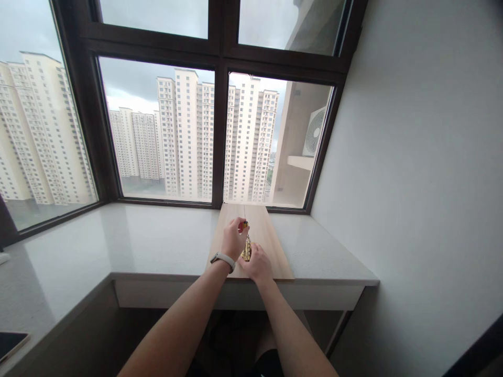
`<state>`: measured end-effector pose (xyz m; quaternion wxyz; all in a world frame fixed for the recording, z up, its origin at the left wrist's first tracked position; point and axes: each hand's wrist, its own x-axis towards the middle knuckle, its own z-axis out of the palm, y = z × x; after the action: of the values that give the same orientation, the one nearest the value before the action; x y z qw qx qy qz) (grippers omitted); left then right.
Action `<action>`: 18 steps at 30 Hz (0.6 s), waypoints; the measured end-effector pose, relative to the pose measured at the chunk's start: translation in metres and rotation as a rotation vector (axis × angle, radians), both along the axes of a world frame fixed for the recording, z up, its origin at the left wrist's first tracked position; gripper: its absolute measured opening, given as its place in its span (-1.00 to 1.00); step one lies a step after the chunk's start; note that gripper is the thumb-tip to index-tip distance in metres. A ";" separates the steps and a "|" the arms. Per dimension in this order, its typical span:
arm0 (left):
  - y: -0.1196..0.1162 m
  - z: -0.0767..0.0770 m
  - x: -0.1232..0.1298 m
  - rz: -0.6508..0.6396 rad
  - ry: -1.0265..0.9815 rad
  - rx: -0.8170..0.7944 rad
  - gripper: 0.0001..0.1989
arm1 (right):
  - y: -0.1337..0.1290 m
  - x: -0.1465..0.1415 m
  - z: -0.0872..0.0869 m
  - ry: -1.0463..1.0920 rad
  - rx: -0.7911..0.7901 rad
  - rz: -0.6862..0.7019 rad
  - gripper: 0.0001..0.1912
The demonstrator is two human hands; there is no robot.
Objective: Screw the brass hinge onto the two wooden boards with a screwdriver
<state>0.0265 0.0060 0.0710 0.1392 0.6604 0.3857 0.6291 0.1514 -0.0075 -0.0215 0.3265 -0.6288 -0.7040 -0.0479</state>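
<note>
The left hand (pixel 234 239) pinches one red item (pixel 241 227), the right hand (pixel 258 263) clamps one gold object (pixel 247 250).

From my head, the camera looks forward and down. It sits above the wooden board's (pixel 269 235) near side.

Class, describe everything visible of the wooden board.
Pale, with faint wood grain and straight edges, the board lies flat on the white counter, reaching from the window frame to the front edge. A thin dark line shows at its far end. The left hand, right hand and a golden object are over it; contact is unclear.
</note>
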 end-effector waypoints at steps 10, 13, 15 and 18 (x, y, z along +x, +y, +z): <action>0.000 0.007 -0.010 -0.056 0.032 -0.002 -0.86 | 0.000 0.002 0.003 0.100 -0.030 0.050 -0.41; -0.003 0.011 -0.010 -0.060 0.011 -0.002 -0.85 | 0.002 0.005 0.006 0.190 -0.061 0.084 -0.39; -0.006 0.017 -0.010 -0.059 -0.002 0.002 -0.84 | 0.004 0.009 0.008 0.269 -0.076 0.093 -0.36; -0.009 0.027 -0.011 -0.060 -0.003 0.009 -0.84 | 0.006 0.016 0.019 0.411 -0.036 0.094 -0.34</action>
<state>0.0153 -0.0033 0.0982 0.1556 0.6714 0.3626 0.6273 0.1677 -0.0016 -0.0026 0.4539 -0.5974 -0.6521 0.1091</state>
